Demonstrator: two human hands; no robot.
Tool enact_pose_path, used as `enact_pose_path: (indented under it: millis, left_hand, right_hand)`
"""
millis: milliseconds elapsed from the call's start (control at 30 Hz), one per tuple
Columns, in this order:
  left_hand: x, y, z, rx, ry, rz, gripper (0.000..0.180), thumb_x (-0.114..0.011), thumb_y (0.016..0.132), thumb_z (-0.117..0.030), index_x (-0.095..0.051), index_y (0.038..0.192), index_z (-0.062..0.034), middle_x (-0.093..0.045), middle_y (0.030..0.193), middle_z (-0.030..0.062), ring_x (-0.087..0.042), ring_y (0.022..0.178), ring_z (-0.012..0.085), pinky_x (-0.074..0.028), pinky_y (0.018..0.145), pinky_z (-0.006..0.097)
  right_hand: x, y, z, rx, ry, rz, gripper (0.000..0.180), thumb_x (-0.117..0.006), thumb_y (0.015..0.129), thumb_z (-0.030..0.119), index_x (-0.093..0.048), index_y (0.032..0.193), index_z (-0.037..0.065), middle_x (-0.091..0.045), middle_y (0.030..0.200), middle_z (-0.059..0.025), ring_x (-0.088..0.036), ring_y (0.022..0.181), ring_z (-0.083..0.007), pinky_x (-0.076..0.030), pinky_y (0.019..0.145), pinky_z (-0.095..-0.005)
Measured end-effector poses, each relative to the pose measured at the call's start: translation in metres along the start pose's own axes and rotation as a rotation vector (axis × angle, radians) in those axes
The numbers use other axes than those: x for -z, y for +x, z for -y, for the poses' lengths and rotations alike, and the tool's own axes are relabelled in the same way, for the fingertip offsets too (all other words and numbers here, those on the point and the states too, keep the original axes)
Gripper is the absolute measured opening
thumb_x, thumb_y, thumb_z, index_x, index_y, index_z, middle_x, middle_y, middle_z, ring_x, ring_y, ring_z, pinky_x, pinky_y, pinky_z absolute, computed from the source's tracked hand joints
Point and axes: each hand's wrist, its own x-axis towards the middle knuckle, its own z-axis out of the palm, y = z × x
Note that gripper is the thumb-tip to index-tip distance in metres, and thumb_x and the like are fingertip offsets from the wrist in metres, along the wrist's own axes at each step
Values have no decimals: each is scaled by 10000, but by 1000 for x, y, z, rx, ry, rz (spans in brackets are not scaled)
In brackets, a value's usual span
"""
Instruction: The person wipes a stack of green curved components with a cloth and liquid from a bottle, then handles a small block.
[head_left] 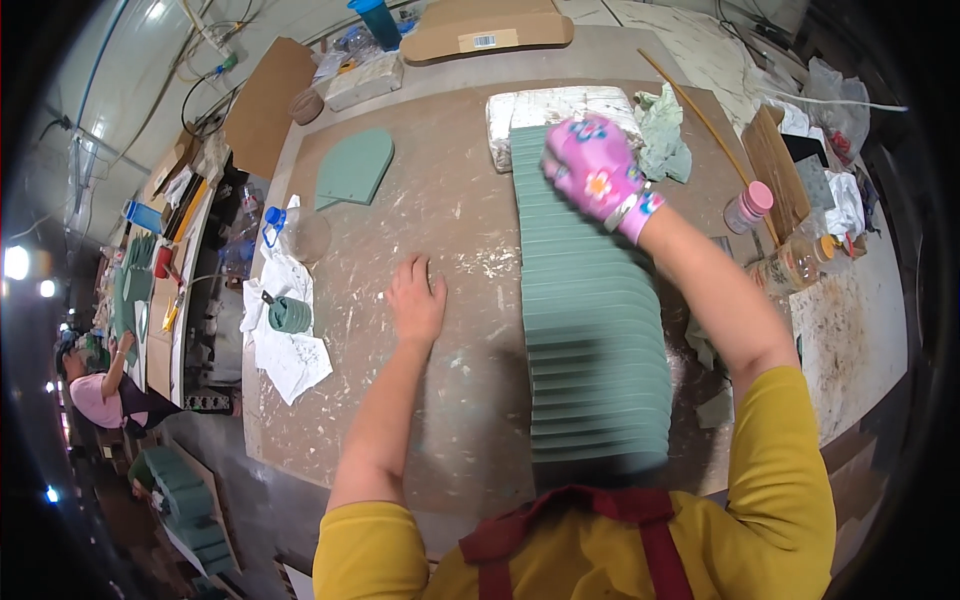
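Note:
A long row of overlapping grey-green flat pieces [590, 330] with rounded edges runs down the table in front of me. My right hand [597, 175], in a pink flowered glove, rests over the far end of this row. Its fingers are curled in, and whatever they hold, if anything, is hidden. Just beyond, a white wrapped block [505, 110] stands against the row's far end. My left hand [415, 300] is bare and lies on the brown tabletop [460, 400], left of the row, fingers stretched out and holding nothing. Farther left lie a few loose green round-topped pieces [356, 168].
At the left, a green-smeared cup [289, 314] sits on a white cloth [290, 360]. Crumpled pale paper [663, 135], a wooden stick [700, 120], a pink-lidded jar [748, 207] and a yellow-capped bottle [790, 265] are on the right. Another person [98, 390] works far left.

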Motion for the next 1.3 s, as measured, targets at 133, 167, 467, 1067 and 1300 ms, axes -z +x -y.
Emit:
enact_pose_path:
  millis: [133,167,467,1067,1300]
  left_hand:
    - [2,1,-2,-3,-1,0,415,-568,849,-240,-516,1232,-88,-486,1280,75,-439,1204,276,-310,994,435]
    - [3,1,-5,-2,14,2,414,-569,848,-240,-518,1229,-88,-486,1280,76,-439,1203,275,-313,993,435]
    - [1,2,-2,6,20,20,425,-581,837,-241,-507,1228,-92,-479,1285,73,-434,1207,271,-319,986,440]
    - [3,1,0,5,3,23,407,-562,851,-240,-508,1227,-96,-475,1295,88,-438,1208,302,-324,999,445]
    - [1,1,1,1,11,33,420,-566,845,-244,-501,1232,-94,-468,1302,88,-433,1211,300,-324,1000,449]
  right_hand:
    - [11,-31,-40,-353,29,175,231,-560,858,281,-533,929,63,-625,828,-125,-622,813,-326,-471,773,-462]
    - [18,-33,-54,-465,-50,207,239,-565,857,288,-545,920,58,-630,841,-128,-621,815,-327,-465,766,-447]
    - [28,-28,-47,-281,20,76,141,-569,821,199,-560,806,60,-610,766,-145,-607,708,-326,-469,766,-443]
    - [-29,60,-19,-56,12,157,47,-605,752,87,-609,796,73,-646,778,-112,-654,770,-265,-503,671,-380]
    - [-35,67,-15,-62,-85,164,134,-612,768,161,-622,873,79,-652,848,-123,-648,788,-296,-495,729,-407]
